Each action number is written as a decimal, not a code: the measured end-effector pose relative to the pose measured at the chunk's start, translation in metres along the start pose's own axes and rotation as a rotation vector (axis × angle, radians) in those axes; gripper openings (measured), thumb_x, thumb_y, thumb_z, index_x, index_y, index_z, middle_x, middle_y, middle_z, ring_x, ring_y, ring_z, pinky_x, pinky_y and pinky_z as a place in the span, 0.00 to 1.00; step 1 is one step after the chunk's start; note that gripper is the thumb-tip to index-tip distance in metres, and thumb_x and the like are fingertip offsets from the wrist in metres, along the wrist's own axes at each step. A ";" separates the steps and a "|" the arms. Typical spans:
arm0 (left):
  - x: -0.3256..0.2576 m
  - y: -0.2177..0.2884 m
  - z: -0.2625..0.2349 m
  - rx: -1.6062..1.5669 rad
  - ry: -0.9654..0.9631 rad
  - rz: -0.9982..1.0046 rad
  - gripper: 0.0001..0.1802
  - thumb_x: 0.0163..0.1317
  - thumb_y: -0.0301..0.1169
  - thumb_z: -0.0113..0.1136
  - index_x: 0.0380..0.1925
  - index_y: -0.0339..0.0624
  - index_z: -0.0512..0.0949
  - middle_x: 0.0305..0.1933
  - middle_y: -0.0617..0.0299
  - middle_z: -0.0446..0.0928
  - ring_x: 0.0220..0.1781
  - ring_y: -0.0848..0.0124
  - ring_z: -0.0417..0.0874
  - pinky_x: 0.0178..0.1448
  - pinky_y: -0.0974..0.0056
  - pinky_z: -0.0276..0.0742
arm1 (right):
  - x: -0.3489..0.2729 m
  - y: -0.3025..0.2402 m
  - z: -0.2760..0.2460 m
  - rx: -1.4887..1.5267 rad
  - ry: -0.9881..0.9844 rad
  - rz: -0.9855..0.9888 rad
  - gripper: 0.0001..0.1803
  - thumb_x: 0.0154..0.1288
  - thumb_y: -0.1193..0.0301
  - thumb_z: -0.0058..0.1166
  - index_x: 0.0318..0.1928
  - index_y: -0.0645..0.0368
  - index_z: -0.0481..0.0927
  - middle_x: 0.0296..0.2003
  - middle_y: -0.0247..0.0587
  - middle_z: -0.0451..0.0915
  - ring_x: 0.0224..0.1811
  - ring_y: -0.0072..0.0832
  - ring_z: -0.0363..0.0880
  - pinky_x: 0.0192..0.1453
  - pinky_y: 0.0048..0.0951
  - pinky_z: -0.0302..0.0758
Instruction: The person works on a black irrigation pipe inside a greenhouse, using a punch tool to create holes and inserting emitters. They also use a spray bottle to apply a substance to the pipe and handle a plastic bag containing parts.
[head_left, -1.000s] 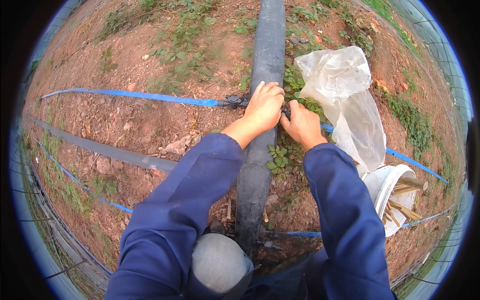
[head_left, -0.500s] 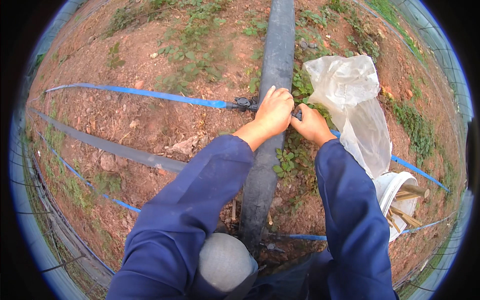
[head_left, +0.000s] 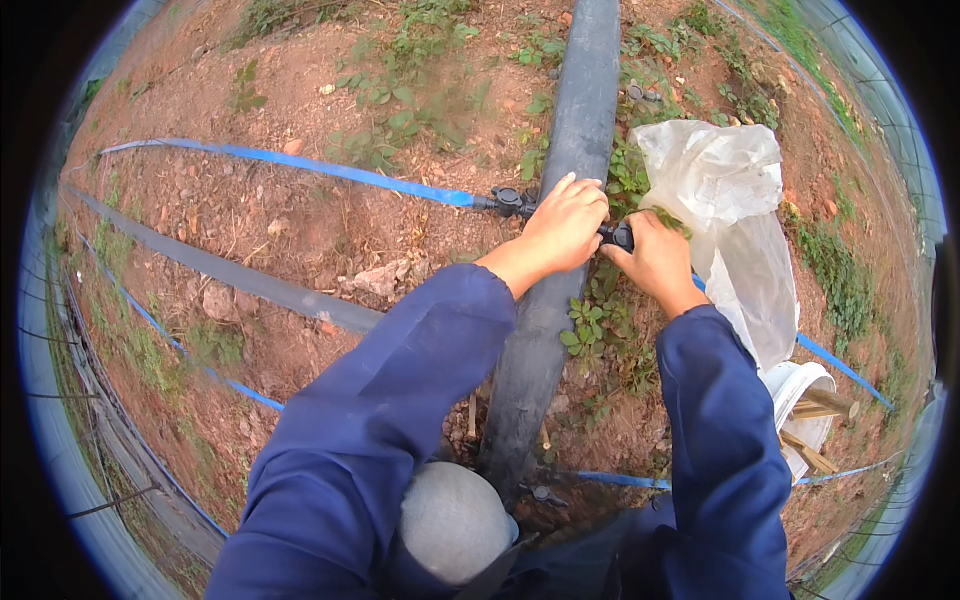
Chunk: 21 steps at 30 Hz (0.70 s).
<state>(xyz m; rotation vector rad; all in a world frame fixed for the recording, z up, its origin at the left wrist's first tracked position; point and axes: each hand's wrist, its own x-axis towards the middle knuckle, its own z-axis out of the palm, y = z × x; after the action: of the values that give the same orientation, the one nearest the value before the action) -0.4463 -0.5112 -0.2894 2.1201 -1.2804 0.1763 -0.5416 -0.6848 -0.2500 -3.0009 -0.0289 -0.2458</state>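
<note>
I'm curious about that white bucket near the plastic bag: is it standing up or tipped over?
Tipped over. The white bucket lies on its side on the dirt, its mouth facing sideways, with wooden sticks poking out of it.

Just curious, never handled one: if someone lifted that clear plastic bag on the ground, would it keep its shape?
Probably not. The bag looks thin and crumpled, so it would likely sag and fold. It seems light, and wind could probably shift it.

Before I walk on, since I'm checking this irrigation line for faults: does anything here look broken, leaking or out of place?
Nothing stands out. Both hands, left hand and right hand, are at a black fitting on the dark main pipe. The blue drip tape lies flat, with no water visible.
</note>
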 end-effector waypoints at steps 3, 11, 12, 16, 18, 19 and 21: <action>0.000 -0.001 0.001 -0.028 -0.017 -0.008 0.17 0.53 0.27 0.69 0.44 0.40 0.79 0.56 0.56 0.76 0.74 0.54 0.68 0.81 0.43 0.55 | 0.000 0.004 -0.008 -0.051 0.027 -0.139 0.22 0.52 0.61 0.74 0.42 0.59 0.81 0.38 0.44 0.81 0.39 0.45 0.84 0.46 0.45 0.79; -0.002 0.001 0.003 0.025 -0.006 -0.006 0.17 0.55 0.26 0.68 0.46 0.39 0.79 0.58 0.57 0.75 0.75 0.54 0.67 0.82 0.44 0.54 | 0.014 0.012 -0.016 -0.108 -0.109 -0.369 0.21 0.52 0.74 0.68 0.48 0.60 0.82 0.48 0.41 0.82 0.43 0.43 0.84 0.50 0.41 0.78; -0.002 0.003 0.004 0.025 0.000 -0.009 0.17 0.55 0.26 0.68 0.46 0.40 0.79 0.58 0.57 0.76 0.75 0.54 0.67 0.82 0.44 0.54 | 0.012 0.012 -0.016 -0.154 -0.158 -0.410 0.21 0.52 0.75 0.67 0.49 0.59 0.82 0.50 0.40 0.82 0.43 0.43 0.84 0.51 0.41 0.78; -0.001 0.003 -0.008 -0.060 -0.060 -0.025 0.17 0.56 0.27 0.68 0.46 0.40 0.79 0.57 0.56 0.77 0.74 0.53 0.68 0.81 0.45 0.56 | 0.014 0.023 -0.023 -0.272 -0.163 -0.480 0.29 0.57 0.78 0.59 0.61 0.52 0.78 0.52 0.36 0.82 0.43 0.39 0.84 0.53 0.39 0.77; 0.003 -0.007 -0.025 -0.143 -0.059 0.034 0.17 0.57 0.28 0.67 0.47 0.40 0.79 0.55 0.54 0.78 0.70 0.52 0.72 0.76 0.49 0.64 | 0.013 0.030 -0.022 -0.225 -0.146 -0.443 0.34 0.57 0.77 0.62 0.66 0.49 0.75 0.49 0.38 0.83 0.44 0.39 0.84 0.55 0.40 0.77; 0.001 -0.016 -0.038 -0.190 0.031 0.050 0.17 0.57 0.29 0.67 0.47 0.38 0.79 0.54 0.52 0.79 0.66 0.51 0.76 0.70 0.51 0.72 | 0.009 0.032 -0.020 -0.206 -0.144 -0.408 0.35 0.56 0.76 0.63 0.67 0.49 0.75 0.47 0.39 0.84 0.45 0.39 0.84 0.55 0.41 0.77; -0.009 -0.040 -0.069 -0.052 0.067 0.001 0.23 0.59 0.31 0.67 0.55 0.38 0.78 0.55 0.49 0.79 0.61 0.50 0.79 0.66 0.51 0.75 | -0.002 0.039 -0.017 -0.023 -0.075 -0.300 0.34 0.58 0.71 0.66 0.67 0.50 0.74 0.42 0.44 0.85 0.46 0.44 0.84 0.56 0.43 0.76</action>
<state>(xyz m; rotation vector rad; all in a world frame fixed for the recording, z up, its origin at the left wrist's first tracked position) -0.4034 -0.4516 -0.2572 2.0529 -1.2345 0.2105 -0.5450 -0.7252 -0.2388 -3.0170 -0.4891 -0.1632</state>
